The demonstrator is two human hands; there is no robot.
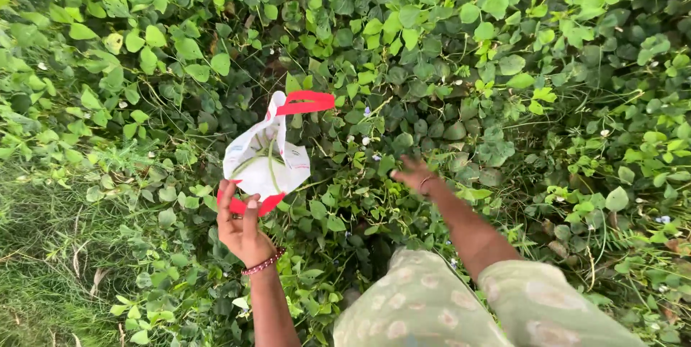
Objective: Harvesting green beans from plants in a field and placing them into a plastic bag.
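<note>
At the bottom of the frame a pale patterned sleeve (432, 311) is seen, with the right arm stretched out of it towards the centre. To the left of it, the left hand (241, 228) is raised, a beaded bracelet (263, 263) at the wrist; its fingers are clamped on the red lower handle of a white cloth bag (263, 160), which is held open just left of centre, the second red handle standing free above it. Long green pods are visible inside the bag (their number cannot be made out).

Right of centre, the right hand (417, 174) is pushed among the leaves of the vine (432, 88); it is blurred, the fingers look curled, and whether anything is pinched between them cannot be told.

Beyond the hands, the whole upper part of the frame is filled by the leafy vine, with small pale flowers here and there, and grass (43, 246) lies at the lower left.

The step in hand is judged to be the picking of a pod from the vine. The next move would call for a firm pinch at the pod's stem, a clean pull, and a carry across to the bag's open mouth.
</note>
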